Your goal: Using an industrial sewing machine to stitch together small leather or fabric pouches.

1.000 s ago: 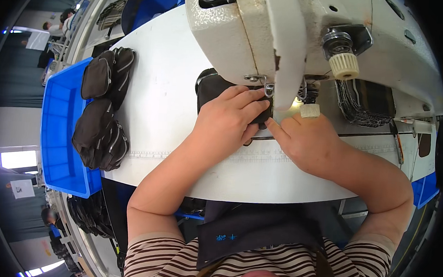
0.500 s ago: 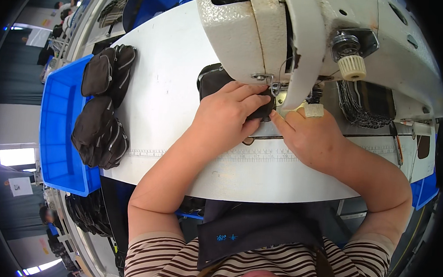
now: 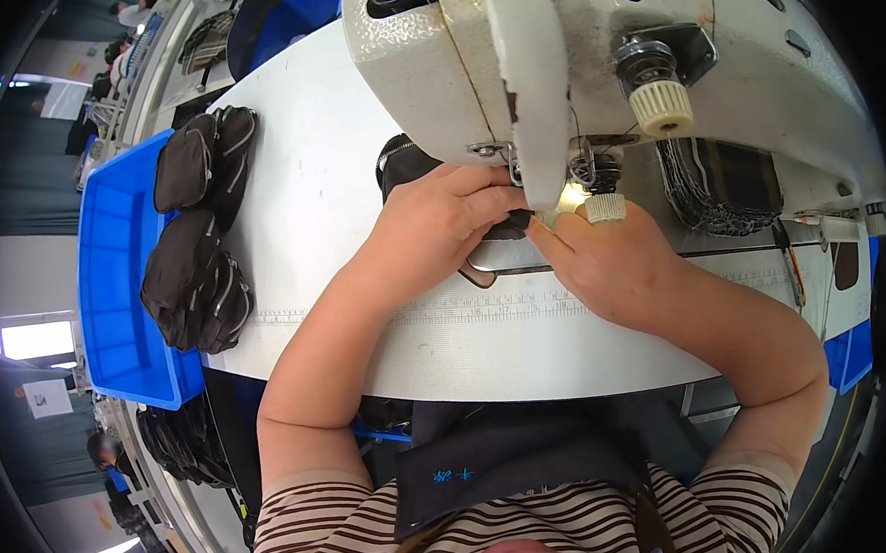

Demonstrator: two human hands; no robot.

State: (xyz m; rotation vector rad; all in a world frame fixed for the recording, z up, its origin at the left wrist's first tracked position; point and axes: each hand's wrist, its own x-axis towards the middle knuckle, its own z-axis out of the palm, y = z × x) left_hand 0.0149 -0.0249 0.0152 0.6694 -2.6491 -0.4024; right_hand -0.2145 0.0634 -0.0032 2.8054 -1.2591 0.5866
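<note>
Laying the fingers (image 3: 489,205) of the left hand (image 3: 427,231) close together across a dark pouch (image 3: 409,163), beneath the head of a sewing machine (image 3: 413,85). Working over a smooth white bench (image 3: 315,130) with a curved near edge and a printed ruler strip (image 3: 431,318). Flanked on the left by a blue bin (image 3: 113,269), with plump dark pouches (image 3: 183,168) bunched along its right rim, and farther off by dark curtains (image 3: 28,170) and bright windows (image 3: 34,343). Reaching in with the right hand (image 3: 609,255), index finger (image 3: 547,240) stretched to the pouch's right edge, other fingers bent and partly hidden behind a ribbed cream knob (image 3: 607,207). Cannot tell pinching from plain pressing in either hand. Covering matte cloth with a rounded corner and a silvery zipper (image 3: 398,149). Facing chipped, glossy white paint on the machine, left of a thick stack of dark cloth (image 3: 723,186) with frayed, stringy edges.
</note>
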